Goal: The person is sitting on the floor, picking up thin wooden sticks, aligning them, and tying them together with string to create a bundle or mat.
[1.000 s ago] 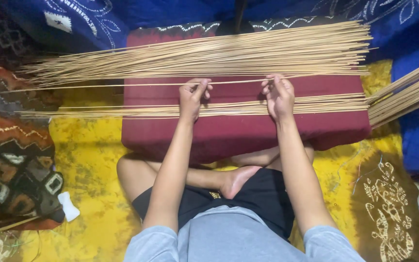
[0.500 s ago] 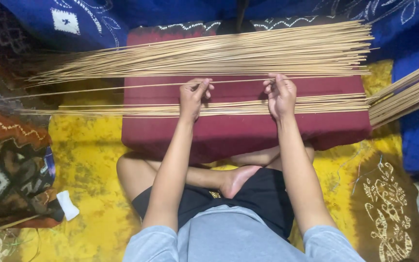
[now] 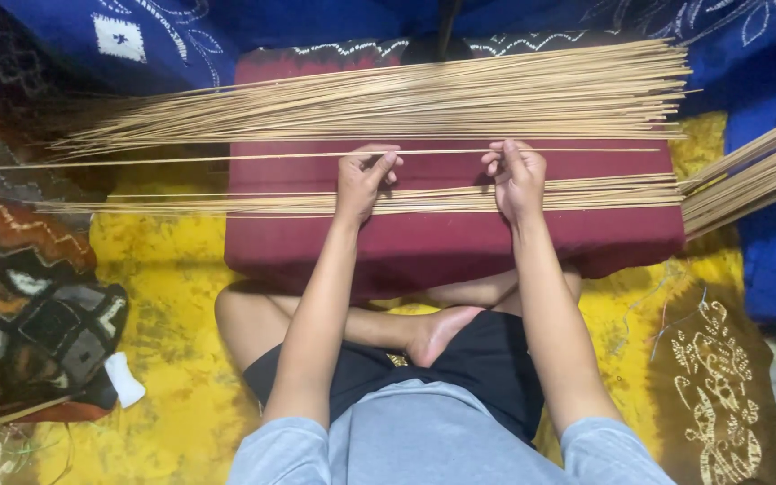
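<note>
While the person sits cross-legged on a yellow patterned cloth [image 3: 172,260], the head view looks down on a maroon cushion [image 3: 451,242] lying across the lap, with blue fabric [image 3: 334,22] beyond it at twelve o'clock. A dark patchwork textile [image 3: 20,305] lies at nine o'clock, and a small white object [image 3: 124,379] sits beside it at about eight o'clock. A broad fan of thin tan sticks [image 3: 424,94] rests on the far part of the cushion, its long axis running from nine to three o'clock, tips spreading toward the nine o'clock side. A thinner layer of sticks [image 3: 424,199] lies nearer the body, partly covered by both wrists. Another bundle [image 3: 756,175] slants in from the three o'clock edge, rising toward two o'clock.

Between the two layers, a single stick [image 3: 226,157] stretches level from nine to three o'clock, overhanging the cushion well past its nine o'clock edge. The left hand [image 3: 363,182] pinches this stick between thumb and curled fingers. The right hand [image 3: 517,175] grasps the same stick with its fingertips, well apart from the left. Both forearms reach straight toward twelve o'clock over bare legs and black shorts [image 3: 487,359], hiding part of the near stick layer and the cushion front
</note>
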